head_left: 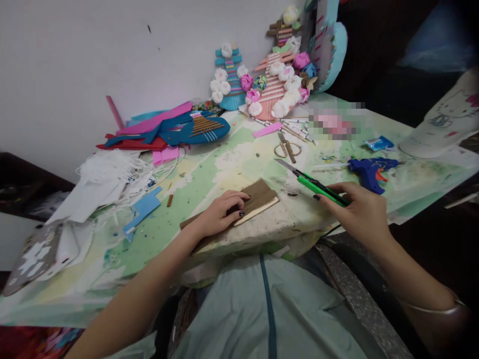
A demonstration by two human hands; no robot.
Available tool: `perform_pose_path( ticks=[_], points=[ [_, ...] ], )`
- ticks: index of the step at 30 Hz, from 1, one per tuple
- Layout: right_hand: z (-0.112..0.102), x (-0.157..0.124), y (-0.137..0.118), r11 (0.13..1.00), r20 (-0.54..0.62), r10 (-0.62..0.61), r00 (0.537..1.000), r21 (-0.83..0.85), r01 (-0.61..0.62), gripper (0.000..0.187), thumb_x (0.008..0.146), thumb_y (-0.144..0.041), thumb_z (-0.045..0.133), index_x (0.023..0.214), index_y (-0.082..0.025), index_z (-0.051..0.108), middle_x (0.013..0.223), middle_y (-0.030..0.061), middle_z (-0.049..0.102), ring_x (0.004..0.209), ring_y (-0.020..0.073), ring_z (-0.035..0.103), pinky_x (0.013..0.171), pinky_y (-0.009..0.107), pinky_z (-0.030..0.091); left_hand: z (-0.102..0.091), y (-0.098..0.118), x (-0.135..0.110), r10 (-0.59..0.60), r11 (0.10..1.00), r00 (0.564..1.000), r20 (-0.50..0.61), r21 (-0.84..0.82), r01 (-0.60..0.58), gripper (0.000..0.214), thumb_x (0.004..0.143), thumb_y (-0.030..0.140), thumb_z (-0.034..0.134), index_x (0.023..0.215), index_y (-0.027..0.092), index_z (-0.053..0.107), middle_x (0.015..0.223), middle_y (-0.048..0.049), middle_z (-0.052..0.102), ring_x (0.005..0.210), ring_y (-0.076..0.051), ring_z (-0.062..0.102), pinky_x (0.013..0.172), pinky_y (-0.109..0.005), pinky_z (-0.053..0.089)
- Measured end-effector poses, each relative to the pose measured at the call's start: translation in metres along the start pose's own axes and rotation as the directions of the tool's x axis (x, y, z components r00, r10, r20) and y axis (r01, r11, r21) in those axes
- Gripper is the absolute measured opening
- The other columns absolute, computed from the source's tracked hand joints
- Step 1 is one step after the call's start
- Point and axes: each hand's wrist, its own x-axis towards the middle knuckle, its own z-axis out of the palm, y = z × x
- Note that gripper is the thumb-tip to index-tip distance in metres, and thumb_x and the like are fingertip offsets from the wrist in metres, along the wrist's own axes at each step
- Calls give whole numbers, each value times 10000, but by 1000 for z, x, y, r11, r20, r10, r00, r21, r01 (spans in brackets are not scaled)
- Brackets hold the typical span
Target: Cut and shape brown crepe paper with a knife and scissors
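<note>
Left hand (220, 213) flat, fingers spread on brown foam sheet (258, 197) — right hand (359, 212) clamped round green utility knife (318, 187), blade out.

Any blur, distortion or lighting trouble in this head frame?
Head view: a pixelated patch masks part of the table; wide-angle bending curves the table's edges; the right side falls into deep shadow; the left hand on brown foam and the right hand gripping a green cutter are sharp.
</note>
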Motion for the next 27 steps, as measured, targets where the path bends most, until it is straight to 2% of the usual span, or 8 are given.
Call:
perform_pose_path(
  ticks=[7,11,16,18,20,22,24,27],
  points=[
    [10,11,-3,996,-36,-10,999,-91,7,237,848,-400,558,932,-199,651,875,105,710,794,288,658,656,376,465,0,3,1,1,1000,1000,-10,20,-1,106,913,257,430,881,208,517,1236,-127,597,1184,-229,512,977,-408,426],
    [19,19,0,989,-8,-27,1000,-149,25,250,855,-382,546,968,-184,648,922,125,707,853,306,655,686,385,473,0,1,0,1,1000,1000,-12,-14,-1,111,907,185,410,884,212,515,1247,-109,589,1189,-212,504,992,-403,415],
    [30,29,1,970,53,13,999,-241,0,326,845,-347,543,1086,-141,618,1020,162,687,899,322,635,678,388,455,2,-1,-1,-13,999,1000,-10,-52,13,104,849,111,482,870,209,506,1259,-101,577,1216,-205,485,1021,-407,399],
    [30,31,-6,951,76,23,997,-308,1,337,855,-339,513,1099,-129,613,1028,188,669,924,350,606,696,425,439,3,0,-1,-23,999,1000,-13,-43,22,101,840,109,499,857,209,497,1256,-106,576,1215,-212,484,1017,-419,402],
    [28,32,-18,932,41,-6,999,-362,21,323,859,-330,502,1086,-131,618,1073,207,641,1011,398,548,760,498,407,4,2,-1,-31,999,999,-15,-29,31,107,836,103,498,846,209,488,1255,-108,574,1210,-217,481,1008,-427,408],
    [27,35,-34,944,-3,-65,998,-326,61,294,860,-303,510,1079,-139,619,1151,203,608,1102,415,486,844,555,361,5,3,-2,-33,999,999,-22,-21,32,113,835,96,493,842,209,483,1257,-107,571,1203,-216,484,1000,-423,415],
    [30,41,-53,974,92,-124,988,-180,139,275,877,-263,501,1096,-134,605,1153,183,605,1110,364,492,899,514,363,6,4,-3,-31,1000,999,-44,-1,31,103,836,105,506,839,206,487,1248,-108,574,1213,-222,476,1011,-429,407],
    [44,54,-78,986,388,-148,910,-16,168,274,883,-240,519,1118,-111,575,1117,171,610,1085,294,527,917,411,400,7,5,-4,-27,993,992,-120,113,41,83,819,148,566,818,205,507,1268,-103,556,1285,-272,400,1064,-495,332]
  ],
)
